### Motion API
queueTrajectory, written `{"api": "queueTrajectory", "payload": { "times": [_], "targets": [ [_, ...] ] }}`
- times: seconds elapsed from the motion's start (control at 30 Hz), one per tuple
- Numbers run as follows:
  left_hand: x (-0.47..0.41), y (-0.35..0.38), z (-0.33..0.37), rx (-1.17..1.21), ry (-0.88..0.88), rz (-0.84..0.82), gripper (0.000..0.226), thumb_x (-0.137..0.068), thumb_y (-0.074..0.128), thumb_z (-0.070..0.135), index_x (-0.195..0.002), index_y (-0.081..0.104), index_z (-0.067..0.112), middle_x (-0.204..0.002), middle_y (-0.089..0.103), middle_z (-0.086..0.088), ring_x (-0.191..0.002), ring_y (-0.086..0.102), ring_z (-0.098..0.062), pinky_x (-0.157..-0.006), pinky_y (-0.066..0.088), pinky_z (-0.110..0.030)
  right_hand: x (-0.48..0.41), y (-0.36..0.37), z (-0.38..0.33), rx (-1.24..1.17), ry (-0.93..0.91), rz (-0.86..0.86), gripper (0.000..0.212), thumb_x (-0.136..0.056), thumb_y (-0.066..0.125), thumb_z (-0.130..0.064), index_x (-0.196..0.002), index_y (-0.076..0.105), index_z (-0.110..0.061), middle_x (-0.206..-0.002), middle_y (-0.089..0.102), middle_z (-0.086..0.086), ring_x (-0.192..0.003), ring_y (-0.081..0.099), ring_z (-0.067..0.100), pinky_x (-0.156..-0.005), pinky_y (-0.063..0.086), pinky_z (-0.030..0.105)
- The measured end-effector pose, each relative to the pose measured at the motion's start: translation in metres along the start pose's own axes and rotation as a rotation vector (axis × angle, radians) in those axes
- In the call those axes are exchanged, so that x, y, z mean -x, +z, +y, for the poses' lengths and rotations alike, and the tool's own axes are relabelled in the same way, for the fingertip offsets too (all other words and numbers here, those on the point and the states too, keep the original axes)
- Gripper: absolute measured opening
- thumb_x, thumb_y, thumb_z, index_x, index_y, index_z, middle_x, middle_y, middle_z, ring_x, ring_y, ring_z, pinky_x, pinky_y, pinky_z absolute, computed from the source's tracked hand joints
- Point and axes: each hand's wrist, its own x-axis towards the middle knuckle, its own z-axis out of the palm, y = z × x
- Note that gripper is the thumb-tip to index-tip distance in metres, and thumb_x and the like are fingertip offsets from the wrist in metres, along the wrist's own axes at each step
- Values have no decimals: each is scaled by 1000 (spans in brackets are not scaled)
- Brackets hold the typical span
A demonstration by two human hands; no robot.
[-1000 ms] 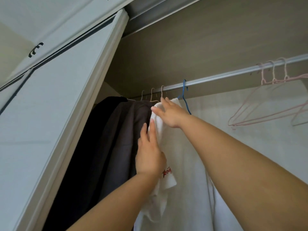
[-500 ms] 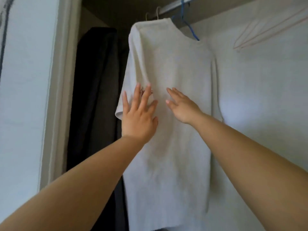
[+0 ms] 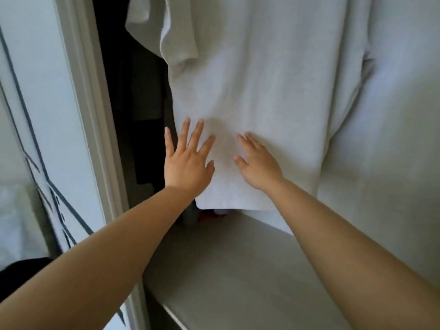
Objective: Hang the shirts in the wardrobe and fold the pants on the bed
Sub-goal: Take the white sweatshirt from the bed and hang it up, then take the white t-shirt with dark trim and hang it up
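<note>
A white T-shirt point(image 3: 273, 79) hangs inside the wardrobe, its hem just above a pale shelf. My left hand point(image 3: 188, 160) lies flat on the shirt's lower left edge with fingers spread and straight. My right hand point(image 3: 258, 166) presses flat on the lower middle of the shirt, fingers straight. The hanger and rail are out of view above the frame. No pants are in view.
Dark garments point(image 3: 133, 91) hang in the shadow left of the shirt. The white wardrobe door point(image 3: 45, 96) stands open at the left, its frame beside my left arm. A pale shelf point(image 3: 226, 270) runs under the shirt. A dark item point(image 3: 21, 272) lies at lower left.
Both hands slid down the hanging shirt from the collar and chest to near the hem, and my view dropped with them, so the rail and hangers left the frame.
</note>
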Motion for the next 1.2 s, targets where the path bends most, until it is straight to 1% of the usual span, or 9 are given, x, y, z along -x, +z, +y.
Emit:
{"api": "queueTrajectory", "payload": {
  "times": [0.1,0.23,0.4,0.5,0.63,0.73,0.9,1.03,1.2],
  "targets": [
    [52,4,6,30,-22,-70,60,-93,36,53,-148,21,36,-160,1,-1,-146,-11,-26,-112,-18,-52,42,33,6,-41,62,-29,57,-98,37,-38,-150,13,-28,-158,6,-6,-144,12,20,-113,20,37],
    [133,7,3,111,-115,-147,61,-90,47,45,-147,30,30,-159,14,-3,-146,0,-26,-114,-13,-51,116,90,-3,-99,92,-93,59,-97,42,-34,-149,19,-20,-158,12,4,-144,15,23,-115,17,36],
    [227,1,-16,42,-213,-288,70,-90,49,45,-150,16,31,-160,3,-2,-146,-6,-25,-115,-8,-52,192,143,-30,-190,86,-125,61,-95,48,-28,-149,21,-17,-157,16,6,-143,17,23,-115,21,36],
    [278,-15,-32,13,-281,-355,77,-89,48,46,-150,2,34,-159,-3,-1,-146,-7,-25,-114,-14,-48,229,164,-51,-255,82,-189,61,-94,49,-27,-148,22,-17,-155,21,5,-142,21,22,-113,26,35],
    [338,-37,-64,-69,-415,-500,76,-89,41,49,-146,-8,36,-159,-4,-2,-144,-15,-21,-113,-18,-47,268,191,-78,-238,-78,-312,52,-94,50,-25,-143,35,-16,-148,37,5,-136,32,21,-109,35,35],
    [372,-51,-92,-86,-510,-583,75,-90,43,46,-149,-1,33,-159,-7,1,-144,-17,-20,-115,-11,-51,279,209,-114,-275,-192,-379,48,-92,53,-20,-138,43,-13,-141,45,8,-129,41,25,-102,38,36],
    [427,-81,-163,-176,-638,-655,72,-92,44,44,-151,5,30,-160,-5,2,-146,-12,-21,-114,-15,-49,289,245,-198,-300,-420,-543,51,-96,47,-28,-145,31,-22,-152,29,1,-138,28,19,-108,31,34],
    [474,-113,-216,-241,-734,-689,72,-93,42,44,-151,1,31,-159,-8,4,-145,-14,-18,-110,-25,-42,300,272,-275,-347,-449,-634,54,-97,44,-30,-147,25,-22,-154,24,0,-139,24,18,-109,29,33],
    [527,-147,-288,-312,-797,-746,72,-95,38,45,-150,-5,30,-159,-12,6,-144,-17,-16,-110,-25,-43,326,304,-370,-407,-541,-707,54,-96,44,-29,-147,26,-21,-154,22,0,-139,23,19,-110,27,32]
  ]
}}
